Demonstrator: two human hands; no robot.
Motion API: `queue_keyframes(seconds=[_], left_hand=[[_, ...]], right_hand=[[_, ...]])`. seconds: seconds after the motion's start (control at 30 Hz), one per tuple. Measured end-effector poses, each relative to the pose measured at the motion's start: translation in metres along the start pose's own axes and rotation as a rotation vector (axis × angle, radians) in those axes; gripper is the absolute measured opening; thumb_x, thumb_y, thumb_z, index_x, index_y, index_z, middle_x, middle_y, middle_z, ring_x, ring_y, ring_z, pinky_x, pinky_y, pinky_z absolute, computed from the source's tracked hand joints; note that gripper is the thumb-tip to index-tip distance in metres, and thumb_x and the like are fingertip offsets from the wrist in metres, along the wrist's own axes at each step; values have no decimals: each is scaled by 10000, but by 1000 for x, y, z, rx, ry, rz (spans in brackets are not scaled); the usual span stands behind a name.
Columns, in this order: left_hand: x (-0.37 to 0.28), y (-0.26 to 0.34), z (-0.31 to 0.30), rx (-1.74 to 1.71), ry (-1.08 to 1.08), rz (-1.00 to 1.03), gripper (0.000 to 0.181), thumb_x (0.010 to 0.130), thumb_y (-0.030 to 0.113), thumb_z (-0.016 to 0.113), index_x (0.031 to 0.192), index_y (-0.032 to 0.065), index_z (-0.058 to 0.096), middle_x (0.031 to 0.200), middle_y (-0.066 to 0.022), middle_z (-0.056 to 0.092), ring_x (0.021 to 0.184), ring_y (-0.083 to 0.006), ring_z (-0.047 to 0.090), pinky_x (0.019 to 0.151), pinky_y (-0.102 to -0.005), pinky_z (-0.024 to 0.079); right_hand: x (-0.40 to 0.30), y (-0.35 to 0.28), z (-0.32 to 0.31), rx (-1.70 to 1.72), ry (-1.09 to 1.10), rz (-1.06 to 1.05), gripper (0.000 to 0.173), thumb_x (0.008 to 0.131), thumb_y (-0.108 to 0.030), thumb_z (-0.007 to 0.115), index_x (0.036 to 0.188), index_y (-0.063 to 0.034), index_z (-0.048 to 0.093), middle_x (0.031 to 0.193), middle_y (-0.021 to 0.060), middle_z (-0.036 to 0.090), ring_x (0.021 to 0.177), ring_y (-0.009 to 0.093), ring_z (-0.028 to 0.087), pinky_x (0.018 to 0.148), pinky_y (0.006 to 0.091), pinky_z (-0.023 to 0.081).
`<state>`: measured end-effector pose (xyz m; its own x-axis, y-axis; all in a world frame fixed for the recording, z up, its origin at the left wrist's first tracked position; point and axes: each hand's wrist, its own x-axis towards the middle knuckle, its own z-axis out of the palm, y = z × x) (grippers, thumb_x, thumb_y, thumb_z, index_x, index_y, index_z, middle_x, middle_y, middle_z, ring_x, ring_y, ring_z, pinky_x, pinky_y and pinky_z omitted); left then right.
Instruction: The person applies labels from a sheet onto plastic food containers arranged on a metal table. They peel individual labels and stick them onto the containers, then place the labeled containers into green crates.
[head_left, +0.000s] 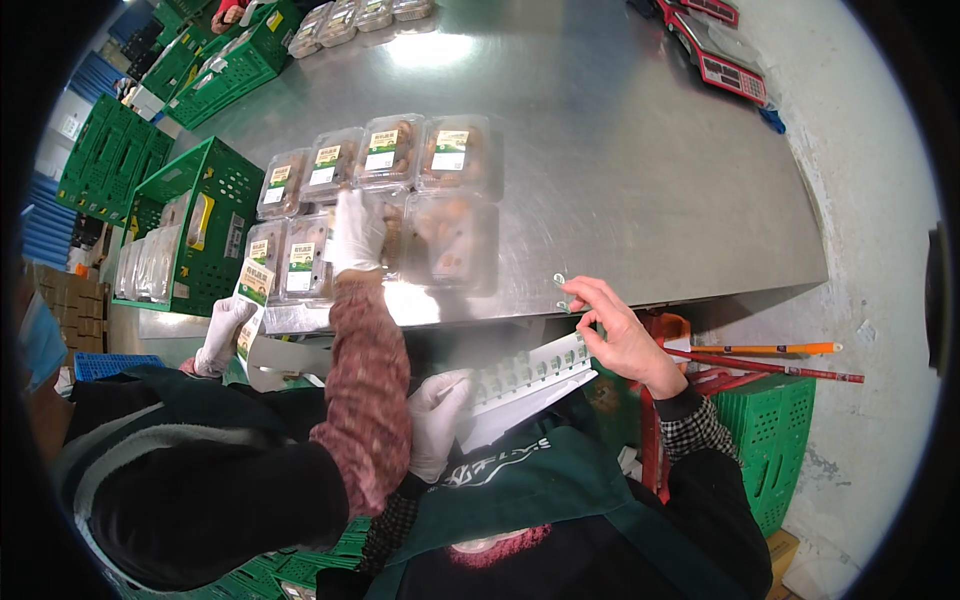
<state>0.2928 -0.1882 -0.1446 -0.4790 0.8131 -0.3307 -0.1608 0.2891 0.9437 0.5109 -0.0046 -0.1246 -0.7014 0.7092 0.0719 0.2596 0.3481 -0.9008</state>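
Observation:
My left hand (439, 424), in a white glove, grips the end of a sheet of small green-and-white stickers (525, 375) in front of my apron. My bare right hand (619, 330) is raised over the sheet's other end, by the steel table's edge. Small round stickers (559, 280) cling to its fingertips. Clear plastic boxes of brown produce, perhaps mushrooms, stand in two rows; most bear a printed label, such as this box (448, 154). The front right box (444, 240) shows no label. A co-worker's gloved hand (357, 231) reaches over the front row.
The co-worker's other gloved hand (229, 330) holds a label strip (253, 292). A green crate (217, 225) with packed boxes stands left of the rows. Red scales (724, 71) sit at the table's far right. Orange and red poles (780, 349) and green crates (765, 442) are at my right.

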Motion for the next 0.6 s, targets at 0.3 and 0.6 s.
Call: queue_keyframes(seconds=[0.3,0.6], left_hand=[[11,-22,-7,158,32,188,161,874,14,644,1028,-8,680,910,-32,677,766,-72,601,718,-209,486],[18,-17,-20,372,89,413,150,863,63,654,988,-6,700,905,-131,697,810,-203,677,736,-310,531]], right_hand=[[8,-10,-7,132,91,16,533,822,146,483,1317,-49,457,1296,120,439,969,183,568,794,280,492],[1,1,4,644,434,234,658,798,159,539,1393,-32,334,1222,94,460,965,138,533,820,260,496]])
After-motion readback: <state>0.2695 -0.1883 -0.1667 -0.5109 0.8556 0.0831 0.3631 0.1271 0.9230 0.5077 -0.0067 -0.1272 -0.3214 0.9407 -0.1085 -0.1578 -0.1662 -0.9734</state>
